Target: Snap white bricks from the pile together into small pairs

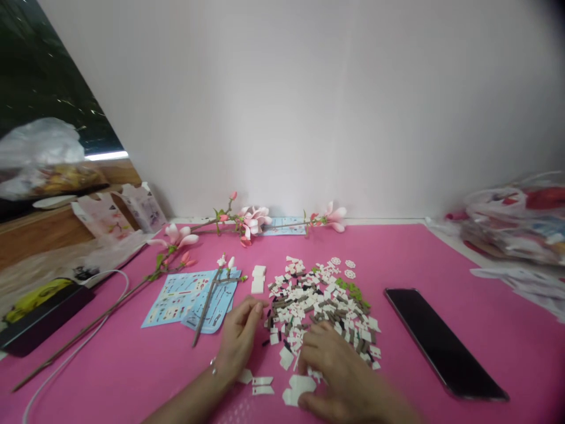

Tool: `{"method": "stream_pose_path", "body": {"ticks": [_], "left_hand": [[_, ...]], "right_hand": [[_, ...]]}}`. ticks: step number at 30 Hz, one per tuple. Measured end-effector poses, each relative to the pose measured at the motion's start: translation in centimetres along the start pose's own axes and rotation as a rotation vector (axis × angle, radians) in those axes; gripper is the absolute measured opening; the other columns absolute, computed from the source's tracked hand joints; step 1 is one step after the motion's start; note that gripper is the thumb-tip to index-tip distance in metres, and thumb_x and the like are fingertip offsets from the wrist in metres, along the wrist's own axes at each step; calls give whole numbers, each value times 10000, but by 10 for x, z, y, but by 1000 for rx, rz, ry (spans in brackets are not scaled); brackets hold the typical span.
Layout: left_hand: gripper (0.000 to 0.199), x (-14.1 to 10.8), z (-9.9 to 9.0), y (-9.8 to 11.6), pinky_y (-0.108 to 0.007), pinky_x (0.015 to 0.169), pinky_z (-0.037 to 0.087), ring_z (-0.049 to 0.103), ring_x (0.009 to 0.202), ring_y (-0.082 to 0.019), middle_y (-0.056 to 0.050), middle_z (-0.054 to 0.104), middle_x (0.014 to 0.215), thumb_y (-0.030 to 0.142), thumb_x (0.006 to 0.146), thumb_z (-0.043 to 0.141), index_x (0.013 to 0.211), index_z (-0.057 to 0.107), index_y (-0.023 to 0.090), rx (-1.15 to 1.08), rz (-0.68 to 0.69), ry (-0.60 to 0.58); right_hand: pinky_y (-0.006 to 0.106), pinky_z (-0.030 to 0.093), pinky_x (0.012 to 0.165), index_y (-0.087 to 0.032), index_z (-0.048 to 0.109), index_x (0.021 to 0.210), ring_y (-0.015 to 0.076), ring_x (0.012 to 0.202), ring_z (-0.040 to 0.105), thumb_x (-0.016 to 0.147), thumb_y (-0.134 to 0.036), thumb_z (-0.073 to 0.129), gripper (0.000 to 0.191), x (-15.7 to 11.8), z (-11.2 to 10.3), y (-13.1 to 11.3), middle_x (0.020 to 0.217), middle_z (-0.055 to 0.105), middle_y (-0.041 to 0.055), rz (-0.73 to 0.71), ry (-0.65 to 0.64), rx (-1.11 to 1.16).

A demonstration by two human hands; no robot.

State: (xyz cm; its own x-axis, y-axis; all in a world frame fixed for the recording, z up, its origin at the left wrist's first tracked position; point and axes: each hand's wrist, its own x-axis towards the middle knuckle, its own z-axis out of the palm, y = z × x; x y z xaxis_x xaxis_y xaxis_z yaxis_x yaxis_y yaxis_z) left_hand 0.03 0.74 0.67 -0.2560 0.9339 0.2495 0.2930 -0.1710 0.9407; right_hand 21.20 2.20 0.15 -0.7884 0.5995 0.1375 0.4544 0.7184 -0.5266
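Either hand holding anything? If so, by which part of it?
Can't tell. Left hand is curled beside the parts pile; right hand has its thumb at a white piece, no grip visible.

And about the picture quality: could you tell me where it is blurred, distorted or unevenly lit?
In the head view, the right hand and the plastic bags at far right look soft; the phone, toward the lower right, seems stretched; the wall is brighter mid-frame, and the top right corner is dark.

Pink tabletop point(132, 365) as ref: plain pale wall point(282, 106) stands behind it. Brown wooden surface point(26, 244) left of it. Dark, glossy greenish area point(35, 65) and bright light strip point(106, 156), both up beyond its far-left corner.
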Motion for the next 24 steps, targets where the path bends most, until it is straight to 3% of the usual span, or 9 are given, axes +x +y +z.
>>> {"method": "stream_pose_path", "body": {"ticks": [3, 7, 16, 24], "left_hand": [[267, 1, 0, 11, -276, 644, 410, 542, 688, -188, -13, 587, 687, 369, 857, 525, 707, 636, 178, -14, 34, 28], [306, 5, -5, 19, -247, 534, 363, 453, 543, -139, 15, 524, 606, 420, 851, 526, 686, 609, 176, -56, 5, 106], [407, 27, -21, 7, -188, 416, 284, 367, 453, -79, 40, 455, 606, 547, 834, 482, 782, 590, 158, -175, -143, 257], [415, 33, -24, 9, -186, 393, 288, 412, 423, -87, 52, 473, 585, 539, 875, 380, 890, 579, 175, 10, -157, 170]], "right_hand": [[428, 278, 973, -202, 571, 786, 212, 919, 495, 703, -231, 653, 120, 0, 3, 2, 842, 597, 12, -11, 37, 5], [401, 324, 923, -198, 574, 769, 196, 879, 512, 714, -177, 624, 77, 4, 3, 1, 823, 608, 8, -18, 64, -13], [346, 360, 821, -180, 574, 708, 169, 779, 529, 689, -54, 542, 132, 9, 10, 6, 723, 603, 1, -89, 159, -88], [335, 363, 769, -179, 556, 665, 173, 743, 522, 653, -43, 543, 138, 13, 18, 13, 672, 578, 2, -129, 219, -107]]}}
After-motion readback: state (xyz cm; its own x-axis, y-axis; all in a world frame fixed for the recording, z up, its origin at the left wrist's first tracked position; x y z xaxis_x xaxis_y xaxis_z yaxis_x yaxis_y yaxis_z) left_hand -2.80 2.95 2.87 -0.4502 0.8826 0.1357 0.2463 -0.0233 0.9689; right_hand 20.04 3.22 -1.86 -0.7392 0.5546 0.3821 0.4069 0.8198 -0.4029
